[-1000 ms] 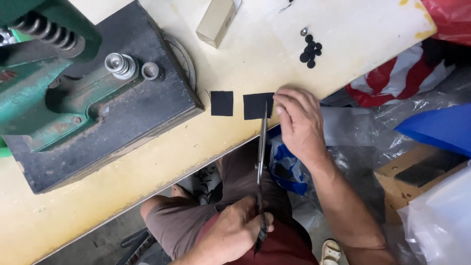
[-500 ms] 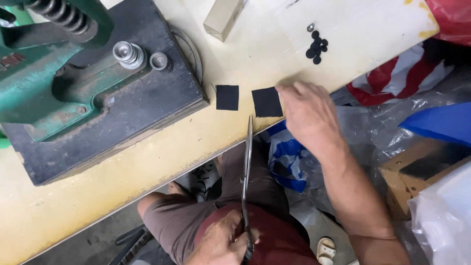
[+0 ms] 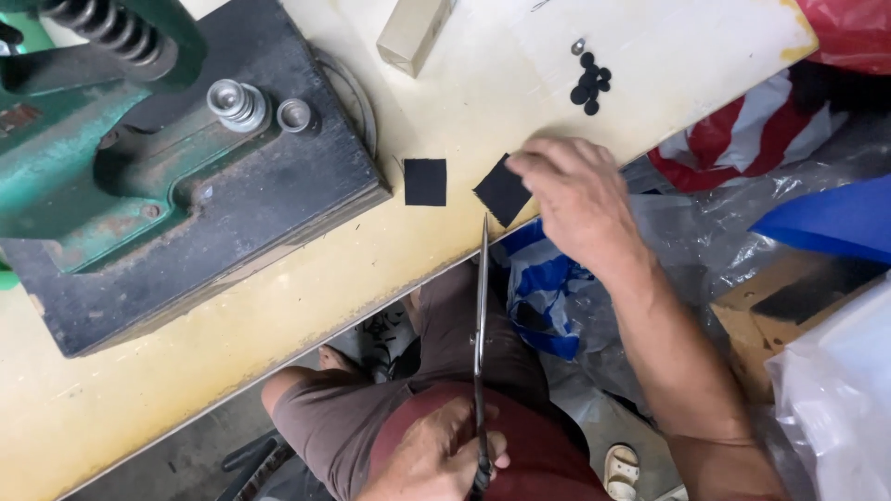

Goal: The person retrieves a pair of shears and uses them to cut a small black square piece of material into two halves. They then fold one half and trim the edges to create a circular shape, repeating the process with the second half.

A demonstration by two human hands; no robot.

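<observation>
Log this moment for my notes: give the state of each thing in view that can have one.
Long steel scissors: blades closed, gripped by left hand.
Black fabric square under the fingers: turned cornerwise at table edge, touched by right hand.
Second black fabric square: lying flat, untouched.
Small black round pieces: clustered loose.
Green metal press: idle, untouched.

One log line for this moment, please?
left hand: holds scissors | right hand: touches black square | second square: apart

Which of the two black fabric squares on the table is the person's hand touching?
The tilted black square at the table edge: the right hand touches it with its fingertips. The other square lies straight and untouched, nearer the green press.
</observation>
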